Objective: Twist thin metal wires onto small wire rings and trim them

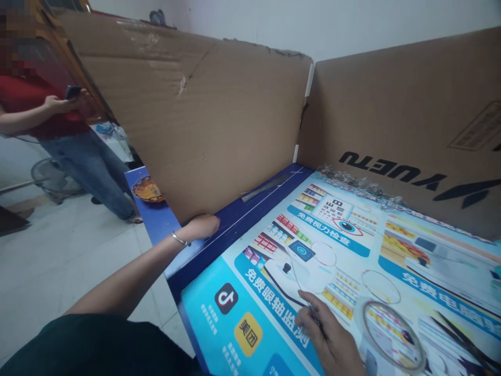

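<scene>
My left hand (201,227) is closed, resting on the dark blue border of the printed board at the lower edge of a brown cardboard panel (203,120). Its fingertips are hidden, so I cannot tell what they hold. A silver bangle (180,239) circles that wrist. In my right hand (326,329) is a thin, dark-handled tool (312,312), gripped over the printed board (219,266); a fine, slightly curved line extends from it up and left. Beside this hand lie a roll of clear tape (366,334) and black scissors (465,337).
A second cardboard panel (395,115) stands along the far side, meeting the first at a corner. Narrow grey strips (264,189) and an orange-brown basket (146,189) lie on the board. At the left, a person (62,115) holds a phone near a floor fan (58,175).
</scene>
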### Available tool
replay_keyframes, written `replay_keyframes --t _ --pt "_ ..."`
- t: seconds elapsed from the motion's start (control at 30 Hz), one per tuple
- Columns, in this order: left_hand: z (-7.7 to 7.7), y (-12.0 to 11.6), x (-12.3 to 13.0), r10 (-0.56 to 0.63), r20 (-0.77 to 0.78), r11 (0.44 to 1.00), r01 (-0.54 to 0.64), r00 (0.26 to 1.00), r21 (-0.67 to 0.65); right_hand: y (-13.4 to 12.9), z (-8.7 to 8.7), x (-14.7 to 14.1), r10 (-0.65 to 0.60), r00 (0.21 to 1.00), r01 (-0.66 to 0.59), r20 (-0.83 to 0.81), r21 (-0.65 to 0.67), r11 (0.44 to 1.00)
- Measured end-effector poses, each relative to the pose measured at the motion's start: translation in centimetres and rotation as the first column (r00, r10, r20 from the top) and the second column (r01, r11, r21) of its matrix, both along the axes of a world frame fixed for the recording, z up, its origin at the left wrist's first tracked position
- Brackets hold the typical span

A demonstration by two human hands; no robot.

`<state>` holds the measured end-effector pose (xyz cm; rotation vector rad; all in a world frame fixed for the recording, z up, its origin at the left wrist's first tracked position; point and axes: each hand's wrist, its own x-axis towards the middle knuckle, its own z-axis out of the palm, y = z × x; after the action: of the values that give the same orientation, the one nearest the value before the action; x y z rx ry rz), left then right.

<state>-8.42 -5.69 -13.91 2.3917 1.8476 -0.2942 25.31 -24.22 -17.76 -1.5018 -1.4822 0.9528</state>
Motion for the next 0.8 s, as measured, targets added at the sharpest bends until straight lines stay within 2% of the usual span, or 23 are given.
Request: replay_keyframes --t 0.17,0.27,0.53,0.8 --pt "0.8 0.6 -0.5 -0.052 0.019 0.998 0.052 0.998 -0.026 0.1 -0.2 0.1 0.012 0.999 -0.012 -0.032 0.015 1.000" --pt "1.4 0.1 -1.4 -0.047 0.023 0.998 0.048 0.999 -0.031 0.1 -0.3 0.2 0.014 0.999 -0.013 -0.044 0.015 1.000" --pt "1.2 -3.9 -3.6 0.110 -0.017 0.994 -0.110 0.994 -0.001 0.1 -0.3 0.3 0.031 0.998 -0.032 -0.054 -0.013 0.999" --pt "0.4 -5.7 -1.9 0.198 0.033 0.976 -0.200 0.980 0.085 0.0 -0.1 0.2 0.018 0.999 -0.019 -0.049 -0.016 1.000"
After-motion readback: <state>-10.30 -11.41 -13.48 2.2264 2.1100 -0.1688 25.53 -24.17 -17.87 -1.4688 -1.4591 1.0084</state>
